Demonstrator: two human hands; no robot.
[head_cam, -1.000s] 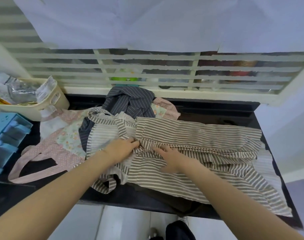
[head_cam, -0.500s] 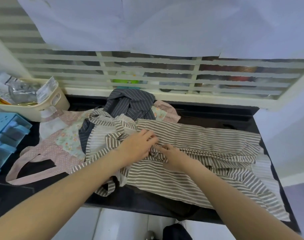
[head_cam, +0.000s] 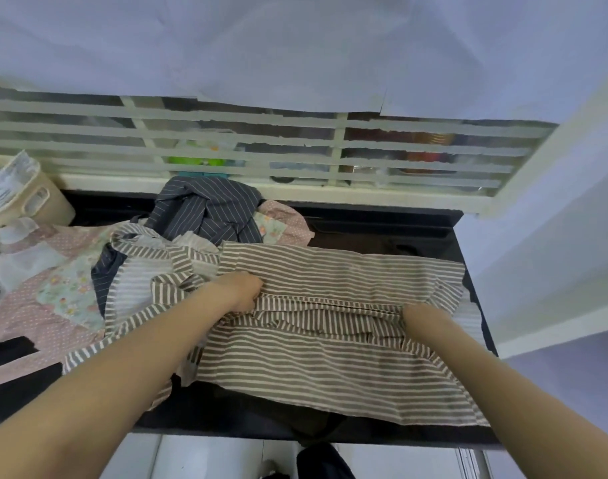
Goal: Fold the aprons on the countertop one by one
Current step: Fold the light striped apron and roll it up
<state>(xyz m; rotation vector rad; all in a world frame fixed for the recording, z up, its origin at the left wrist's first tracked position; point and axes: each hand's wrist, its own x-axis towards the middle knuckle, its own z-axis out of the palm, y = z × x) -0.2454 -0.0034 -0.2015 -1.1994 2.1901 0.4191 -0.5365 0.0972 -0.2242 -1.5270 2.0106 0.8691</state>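
Leaning over the black countertop [head_cam: 382, 233], the person had both hands on the brown-and-white striped apron [head_cam: 330, 344], which lay spread across the middle and right of the counter with its long axis running left to right and its near edge hanging over the front. From the head camera, the left hand [head_cam: 242, 292] sat at the apron's left end, fingers curled into a bunched fold of the striped cloth. The right hand [head_cam: 421, 316] was far along the same crease toward the right end — its fingers were tucked under the fabric, so I could not tell whether they pinched it or only pressed. The hands stood well apart along that crease, so the coming fold, I judged, would turn on that line between them.

Crowding the left were the others: a dark navy pinstriped apron [head_cam: 209, 212] heaped at the back, and a pink dotted apron with floral patches [head_cam: 53, 295] touching the striped one's loose straps. A cream plastic basket [head_cam: 36, 205] stood in the far left corner — those tangled straps looked the likeliest snag.
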